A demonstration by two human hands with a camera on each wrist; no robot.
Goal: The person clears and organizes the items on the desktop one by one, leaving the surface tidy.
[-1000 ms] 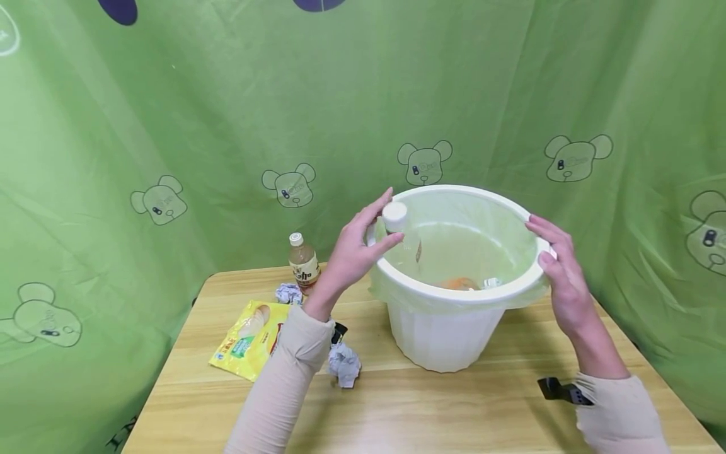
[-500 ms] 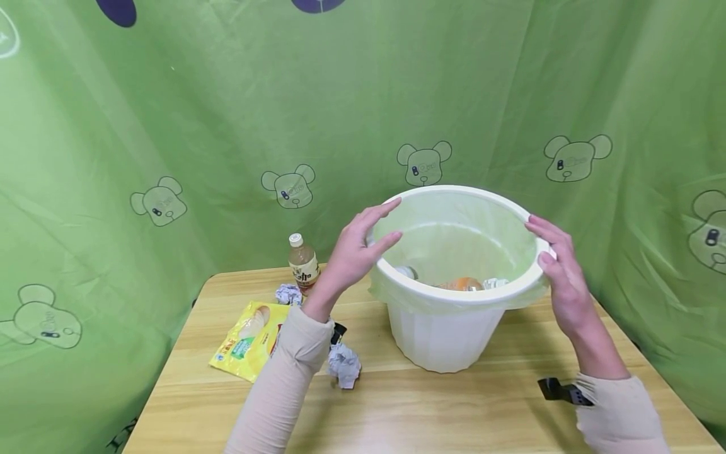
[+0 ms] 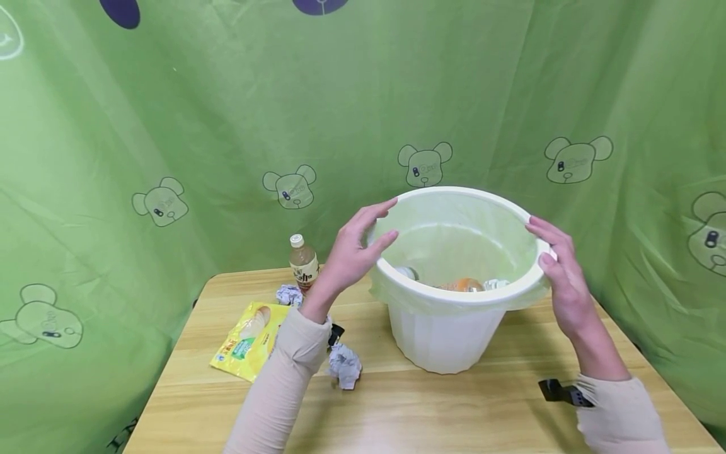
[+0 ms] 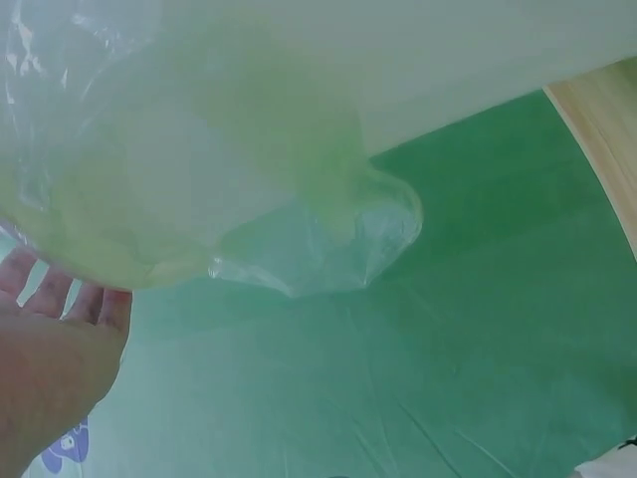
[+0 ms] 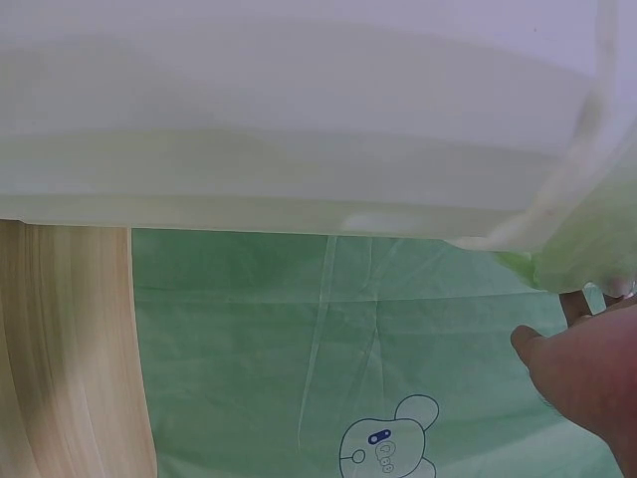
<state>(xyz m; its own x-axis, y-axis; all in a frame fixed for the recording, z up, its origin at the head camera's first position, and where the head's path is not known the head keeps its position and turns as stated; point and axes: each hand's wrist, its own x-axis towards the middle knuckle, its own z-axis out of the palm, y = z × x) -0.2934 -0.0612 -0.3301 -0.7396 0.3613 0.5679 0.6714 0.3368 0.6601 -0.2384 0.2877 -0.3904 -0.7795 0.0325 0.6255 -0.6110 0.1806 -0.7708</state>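
Note:
A white trash bin [image 3: 445, 340] with a pale green liner bag [image 3: 459, 243] stands upright on the table. My left hand [image 3: 353, 251] is at the bin's left rim, thumb and fingers spread apart and holding nothing. On the right side, my right hand [image 3: 567, 290] grips the rim, also seen partly in the right wrist view. Inside the bin, partly hidden by the near rim, lie an orange thing [image 3: 467, 285], a clear crumpled-looking thing [image 3: 495, 284] and a whitish round thing [image 3: 406, 272]. The left wrist view shows the liner's loose edge [image 4: 309, 259] hanging outside.
Left of the bin on the wooden table [image 3: 408, 419] stand or lie a drink bottle [image 3: 304, 266], a yellow food packet [image 3: 249, 340] and two crumpled papers, one near paper ball [image 3: 344, 366] and one far paper ball [image 3: 289, 294]. A green curtain [image 3: 351, 94] hangs behind.
A white-capped bottle by my left hand has dropped into the bin; that hand's fingers have spread and shifted slightly. The right hand has stayed on the rim.

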